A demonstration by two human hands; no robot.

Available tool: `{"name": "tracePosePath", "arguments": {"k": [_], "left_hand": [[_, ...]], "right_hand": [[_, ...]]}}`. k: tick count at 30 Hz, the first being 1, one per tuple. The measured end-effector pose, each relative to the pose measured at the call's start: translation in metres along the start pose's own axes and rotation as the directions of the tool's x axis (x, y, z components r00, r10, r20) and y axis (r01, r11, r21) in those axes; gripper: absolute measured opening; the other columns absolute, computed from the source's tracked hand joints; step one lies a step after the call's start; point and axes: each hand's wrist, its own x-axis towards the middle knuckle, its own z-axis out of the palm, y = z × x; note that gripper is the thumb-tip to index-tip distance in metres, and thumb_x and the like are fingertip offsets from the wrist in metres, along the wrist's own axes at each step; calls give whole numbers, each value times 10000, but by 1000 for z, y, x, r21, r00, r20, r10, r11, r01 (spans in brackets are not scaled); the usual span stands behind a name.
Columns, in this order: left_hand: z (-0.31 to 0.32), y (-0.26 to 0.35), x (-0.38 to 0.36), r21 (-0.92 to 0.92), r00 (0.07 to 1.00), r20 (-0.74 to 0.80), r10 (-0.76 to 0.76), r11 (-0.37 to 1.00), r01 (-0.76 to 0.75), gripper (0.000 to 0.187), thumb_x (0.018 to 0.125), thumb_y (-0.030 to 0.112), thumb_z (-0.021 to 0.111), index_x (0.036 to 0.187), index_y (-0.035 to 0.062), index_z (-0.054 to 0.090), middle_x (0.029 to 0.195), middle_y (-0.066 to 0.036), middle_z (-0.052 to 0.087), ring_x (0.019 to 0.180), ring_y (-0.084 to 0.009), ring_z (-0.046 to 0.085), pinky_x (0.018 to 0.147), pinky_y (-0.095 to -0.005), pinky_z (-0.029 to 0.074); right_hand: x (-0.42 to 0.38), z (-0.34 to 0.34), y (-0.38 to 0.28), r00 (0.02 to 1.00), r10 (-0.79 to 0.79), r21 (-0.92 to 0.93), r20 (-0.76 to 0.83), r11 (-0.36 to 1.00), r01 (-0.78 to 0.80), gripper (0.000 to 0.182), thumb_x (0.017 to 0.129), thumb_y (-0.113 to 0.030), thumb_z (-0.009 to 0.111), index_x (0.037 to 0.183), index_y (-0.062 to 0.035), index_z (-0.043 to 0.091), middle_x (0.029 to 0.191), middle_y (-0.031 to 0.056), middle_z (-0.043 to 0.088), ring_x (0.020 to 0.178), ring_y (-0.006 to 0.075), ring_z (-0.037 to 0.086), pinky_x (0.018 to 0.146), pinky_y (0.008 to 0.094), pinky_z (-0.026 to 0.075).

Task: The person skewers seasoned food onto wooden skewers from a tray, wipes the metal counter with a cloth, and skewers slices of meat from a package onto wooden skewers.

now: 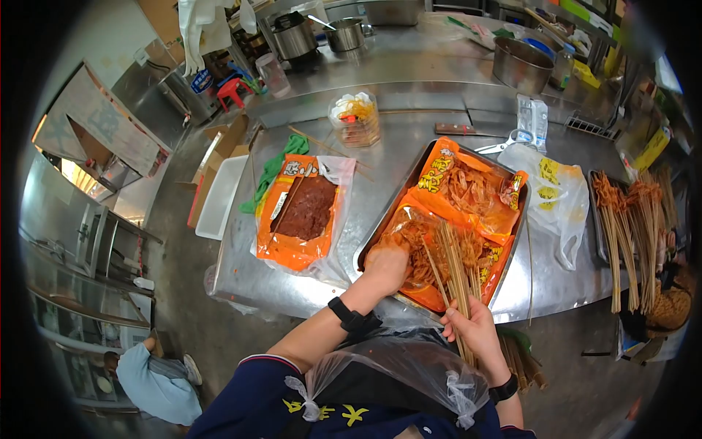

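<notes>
My right hand [472, 325] is closed around a bundle of thin bamboo skewers [459, 271], whose upper ends lean over the metal tray [356, 257]. At the tray's left side, my left hand [387, 265] is bent down into reddish-orange sliced food [418, 249] in an opened orange bag. Its fingertips are partly lost among the food, so what they pinch cannot be made out. Behind it in the same tray lies a second opened orange bag [468, 183] with similar strips. To the left, another orange and clear package [296, 212] holds a dark red-brown slab.
A green cloth [274, 175] lies by the left package. Scissors [508, 141], a clear tub [355, 121] and a white plastic bag [556, 194] are on the steel table. Loaded skewers [629, 227] fill a tray at right. Another person [157, 380] is at lower left.
</notes>
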Motion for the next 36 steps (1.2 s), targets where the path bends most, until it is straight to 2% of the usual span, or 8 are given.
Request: {"name": "tracePosePath", "arguments": {"k": [5,11,14,15,17,18,20,36], "left_hand": [[6,-6,2,12,1000,27,-4,1000,3,171,744,154,543,716,-6,597,740,-218,604,762,-315,612,658,-403,480],[12,-30,8,-383,962,-271,-19,919,-89,221,787,155,563,906,-23,619,700,-149,599,654,-294,590,608,-368,468],[11,-31,15,-900,960,31,-279,410,148,232,859,141,539,1009,-34,565,819,-35,580,724,-103,549,575,-249,451],[7,-29,17,-901,962,24,-273,412,140,232,859,141,539,1009,-34,565,819,-35,580,724,-103,549,575,-249,451],[2,-23,17,-987,951,157,-265,-66,145,173,857,140,538,944,-3,581,821,-59,622,707,-142,602,574,-243,463],[1,-22,18,-988,953,154,-260,-64,142,173,857,140,538,944,-3,581,821,-59,622,707,-142,602,574,-243,463],[-2,-22,19,-919,952,228,-205,-368,141,156,846,120,556,958,12,575,847,-56,623,702,-138,597,575,-239,473],[-27,11,18,-983,931,49,-363,-181,-19,177,848,91,542,983,-18,578,857,-48,626,675,-105,588,568,-214,460]], "right_hand": [[-2,0,-1,1000,-13,5,2,1000,13,89,872,-69,504,919,1,476,739,84,587,540,107,562,462,210,456],[-3,1,-3,1000,-4,-7,4,1000,4,90,869,-72,507,918,-2,477,739,86,587,553,116,573,474,214,465],[-3,1,-2,1000,10,-9,-5,1000,-10,89,866,-67,510,920,-3,480,738,86,588,550,118,573,475,221,468],[-3,1,-3,1000,1,-11,-7,1000,-2,89,866,-67,510,920,-3,480,738,86,588,550,118,573,475,221,468],[-4,2,-1,1000,8,-7,-16,1000,-9,91,862,-66,518,918,-3,483,731,85,590,547,114,573,471,220,468],[-3,2,0,1000,3,-7,-20,1000,-4,91,862,-66,518,918,-3,483,731,85,590,547,114,573,471,220,468],[-2,2,1,1000,7,-16,-19,1000,-7,91,859,-66,525,910,-2,486,725,82,592,540,110,571,466,216,466],[-3,5,-2,999,20,-70,-27,997,-21,93,855,-60,534,911,4,496,719,80,598,522,105,563,451,215,455]]}}
